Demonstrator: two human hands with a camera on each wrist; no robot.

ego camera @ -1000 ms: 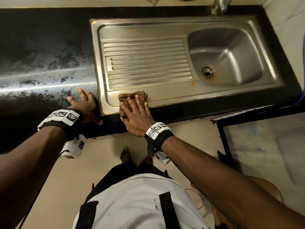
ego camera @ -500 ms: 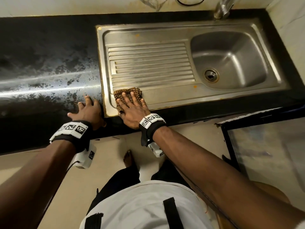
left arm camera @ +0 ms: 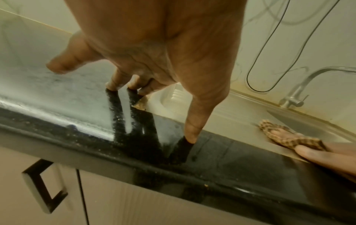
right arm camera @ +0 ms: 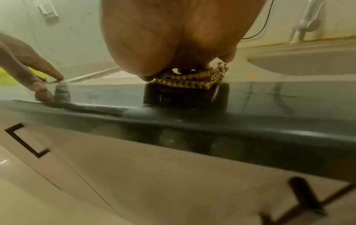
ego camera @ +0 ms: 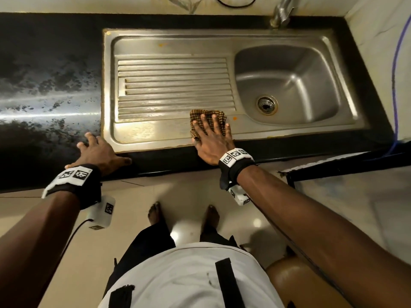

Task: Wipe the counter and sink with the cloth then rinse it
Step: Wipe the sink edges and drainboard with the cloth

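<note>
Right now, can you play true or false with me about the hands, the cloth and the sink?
1. The right hand presses flat on the checked cloth. True.
2. The cloth lies down in the sink bowl. False: it lies on the flat front strip of the steel sink, beside the ribbed drainboard.
3. The left hand holds a sponge. False: it holds nothing; its fingertips rest on the black counter.
4. Water runs from the tap. False: no water shows, and the bowl holds nothing.
5. A small orange spot sits on the steel just right of the cloth. True.
</note>
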